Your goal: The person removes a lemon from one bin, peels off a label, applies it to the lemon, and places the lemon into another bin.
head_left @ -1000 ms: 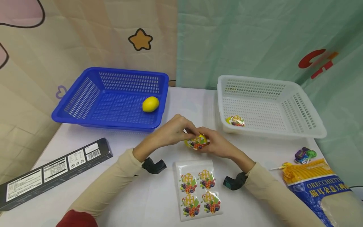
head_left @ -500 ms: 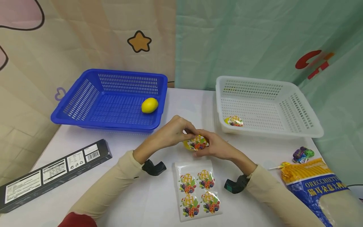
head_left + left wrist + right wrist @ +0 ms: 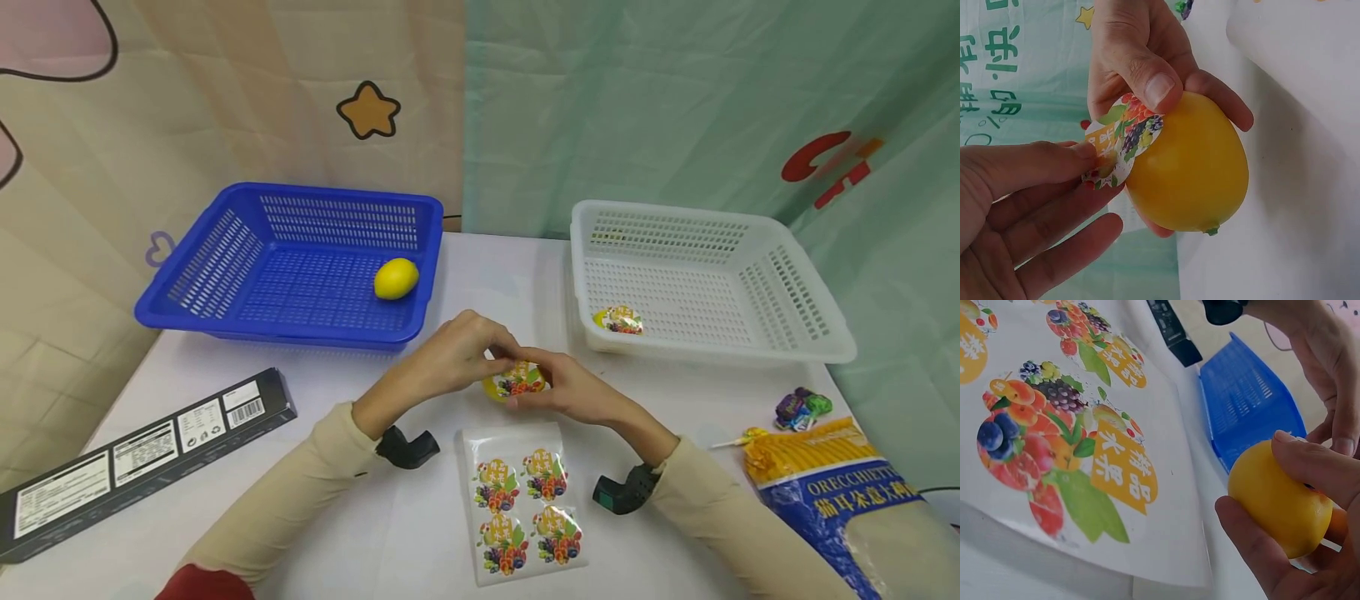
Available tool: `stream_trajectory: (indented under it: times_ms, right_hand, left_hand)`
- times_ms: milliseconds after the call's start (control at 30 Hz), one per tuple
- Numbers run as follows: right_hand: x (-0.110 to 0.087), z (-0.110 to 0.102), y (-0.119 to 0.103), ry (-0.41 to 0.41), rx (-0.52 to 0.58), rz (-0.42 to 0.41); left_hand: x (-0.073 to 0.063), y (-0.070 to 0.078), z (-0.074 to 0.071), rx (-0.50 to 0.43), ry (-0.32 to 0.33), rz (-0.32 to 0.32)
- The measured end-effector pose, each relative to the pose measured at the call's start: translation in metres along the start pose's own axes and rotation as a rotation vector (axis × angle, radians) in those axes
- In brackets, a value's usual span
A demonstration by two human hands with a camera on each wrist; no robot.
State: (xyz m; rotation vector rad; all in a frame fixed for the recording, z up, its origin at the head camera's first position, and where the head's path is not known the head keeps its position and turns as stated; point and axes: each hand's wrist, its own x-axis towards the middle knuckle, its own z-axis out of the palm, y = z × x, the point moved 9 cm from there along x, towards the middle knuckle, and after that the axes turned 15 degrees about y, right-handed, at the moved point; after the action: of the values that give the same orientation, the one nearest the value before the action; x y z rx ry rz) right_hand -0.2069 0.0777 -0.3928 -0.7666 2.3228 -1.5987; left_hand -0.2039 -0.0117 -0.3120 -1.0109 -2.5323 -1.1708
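My right hand (image 3: 573, 387) holds a yellow lemon (image 3: 1194, 169) over the middle of the table, fingers around its side. A round fruit-print sticker (image 3: 1127, 134) lies partly against the lemon's skin, its outer part standing off it. In the left wrist view my right thumb presses the sticker's near edge onto the lemon. My left hand (image 3: 457, 354) pinches the sticker's free side between thumb and index finger, the other fingers loosely spread. Just in front of both hands lies a sheet of stickers (image 3: 527, 500) with several matching fruit prints.
A blue basket (image 3: 300, 329) at back left holds another yellow lemon (image 3: 396, 278). In the white basket (image 3: 720, 354) at back right sits a stickered yellow fruit (image 3: 619, 320). A long black box (image 3: 150, 458) lies left; wrapped candies (image 3: 801, 410), a lollipop (image 3: 750, 437) and an orecchiette bag (image 3: 847, 500) lie right.
My right hand has shifted its grip, its thumb coming round to the near side of the lemon. My left hand keeps its pinch and has dipped slightly. The baskets and sheet stay put.
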Motion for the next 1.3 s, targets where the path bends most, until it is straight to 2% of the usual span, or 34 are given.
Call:
stream_trajectory:
  times_ms: [233,367,633,767,933,1100,1300]
  right_hand:
    - [-0.001,0.001,-0.001,0.002,-0.023,-0.001]
    - [-0.001,0.001,-0.003,-0.001,-0.027,-0.004]
    - [-0.002,0.001,-0.007,0.013,-0.026,-0.014]
    - [-0.003,0.001,-0.009,0.023,-0.033,-0.022]
    - [-0.004,0.0,-0.009,0.052,-0.063,-0.008]
    - [-0.005,-0.001,-0.006,0.044,-0.091,0.026]
    - [-0.005,-0.01,-0.015,0.051,-0.074,0.0]
  left_hand:
    - [-0.001,0.001,-0.004,0.183,0.072,0.042]
    - [-0.001,0.0,-0.004,0.194,0.068,0.026]
    - [-0.002,-0.003,0.0,0.11,0.015,-0.004]
    - [-0.002,-0.001,0.003,0.076,0.007,0.001]
    - [-0.004,-0.002,0.004,0.048,0.023,0.022]
    - [-0.009,-0.002,0.006,0.018,0.019,0.064]
    - [-0.009,0.001,0.004,-0.013,0.037,0.133]
